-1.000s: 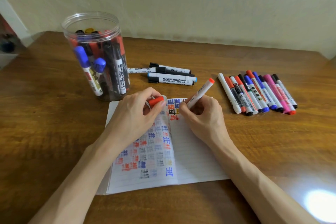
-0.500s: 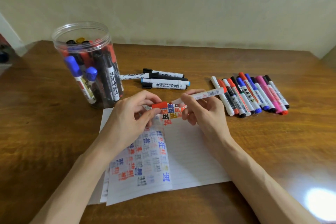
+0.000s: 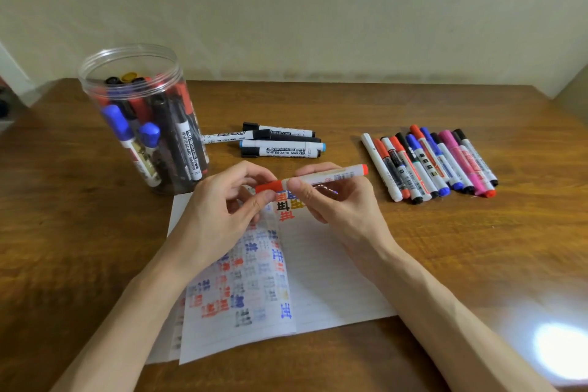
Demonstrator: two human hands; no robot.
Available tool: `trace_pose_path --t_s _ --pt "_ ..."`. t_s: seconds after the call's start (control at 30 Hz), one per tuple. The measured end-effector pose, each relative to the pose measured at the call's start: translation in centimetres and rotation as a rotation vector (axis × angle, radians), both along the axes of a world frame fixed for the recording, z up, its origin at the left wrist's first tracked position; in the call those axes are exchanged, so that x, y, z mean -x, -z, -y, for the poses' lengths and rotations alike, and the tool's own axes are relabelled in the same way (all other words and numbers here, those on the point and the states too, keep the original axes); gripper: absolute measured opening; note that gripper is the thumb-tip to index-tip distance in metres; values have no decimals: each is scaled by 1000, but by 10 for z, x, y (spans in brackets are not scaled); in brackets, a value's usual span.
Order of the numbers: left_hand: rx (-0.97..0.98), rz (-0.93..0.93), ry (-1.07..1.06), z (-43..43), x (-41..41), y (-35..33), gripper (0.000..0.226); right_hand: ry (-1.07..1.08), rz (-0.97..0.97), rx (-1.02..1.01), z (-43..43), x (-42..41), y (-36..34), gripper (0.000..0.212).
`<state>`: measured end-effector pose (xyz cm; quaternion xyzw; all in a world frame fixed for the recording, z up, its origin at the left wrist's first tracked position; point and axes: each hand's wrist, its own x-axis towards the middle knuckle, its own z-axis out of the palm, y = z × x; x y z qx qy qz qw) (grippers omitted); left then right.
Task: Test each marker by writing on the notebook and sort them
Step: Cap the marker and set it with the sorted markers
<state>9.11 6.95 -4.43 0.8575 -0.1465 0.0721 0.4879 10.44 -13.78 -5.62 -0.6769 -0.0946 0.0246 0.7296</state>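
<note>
Right of the clear plastic jar of markers, my left hand pinches the red cap where it meets the white-barrelled red marker. My right hand grips the barrel, held level above the open lined notebook. A row of thin markers lies farther right.

"WHITEBOARD MARKER" stood in black capitals on the white barrel of the blue-ended marker lying on the table. Above the words were a logo and characters too small to read. The same two words ran lengthwise down a black marker inside the clear jar. The red-capped marker carried a barcode and a small red prohibition sign, and its other print was illegible. The notebook bore handwritten block characters in red, blue and black, too blurred to read.
</note>
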Motion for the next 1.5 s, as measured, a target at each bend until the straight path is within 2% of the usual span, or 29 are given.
trace_pose_path --t_s 0.07,0.23,0.33,0.47,0.53,0.93,1.13,1.27,1.33,1.43,1.5 --pt "-1 -9 -7 -1 -1 1 24 -42 -48 -8 1 -1 -1 25" --pt "0 -26 -51 -7 -5 4 17 -55 -191 -117 10 -6 -8 13" --pt "-8 -19 -51 -9 -5 4 19 -92 -132 -7 25 -9 -11 16" --pt "-124 28 -39 -10 -3 9 27 -132 57 293 37 -13 -11 19" --pt "-142 65 -48 -8 -1 10 29 -123 110 334 37 -14 -8 20" --pt "8 40 -118 -2 3 10 30 -100 147 224 32 -13 2 14" --pt "-11 14 -54 -3 1 8 25 -111 130 212 32 -16 0 13" --pt "99 35 -21 -7 -4 -4 16 -140 153 211 29 -17 -3 14" --pt "206 46 -33 -7 -4 -9 13 -164 169 249 25 -15 -3 22" --pt "410 62 -107 -10 -3 -18 18 -149 180 347 17 -13 -2 54" --pt "451 119 -146 -16 -4 -28 21 -140 193 365 12 -12 1 66"
